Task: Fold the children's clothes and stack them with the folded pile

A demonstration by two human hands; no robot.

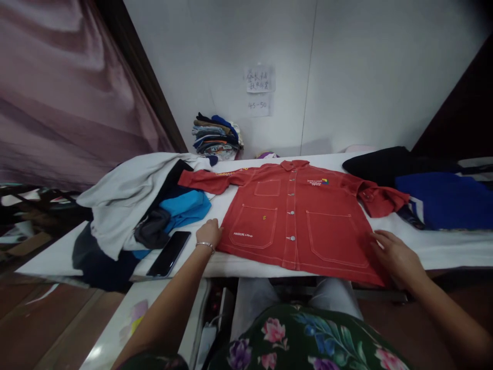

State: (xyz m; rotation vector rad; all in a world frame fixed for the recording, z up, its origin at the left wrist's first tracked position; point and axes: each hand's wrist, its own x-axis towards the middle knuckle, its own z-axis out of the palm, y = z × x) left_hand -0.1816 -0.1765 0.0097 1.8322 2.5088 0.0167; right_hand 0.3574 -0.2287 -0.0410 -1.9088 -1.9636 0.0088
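Observation:
A red button-up shirt jacket (pixel 296 221) lies front side up on the white-covered table, its collar toward the wall and both sleeves spread outward. White stitching outlines its pockets, and the button strip is fastened down the middle. My left hand (pixel 209 233) wears a silver bracelet and is closed on the jacket's left side edge near the hem. At the lower right side edge, my right hand (pixel 395 255) has its fingers bent around the cloth, with the fingertips partly hidden. The hem reaches to the table's front edge and hangs slightly over at the right.
Left of the jacket stands a heap of loose clothes (pixel 123 192), with a black phone (pixel 169 253) beside it. A folded stack of clothes (pixel 215 136) sits by the wall. Blue folded clothing (pixel 442 200) and a black garment (pixel 379 164) lie at the right. Handwritten paper signs (pixel 260 79) hang above.

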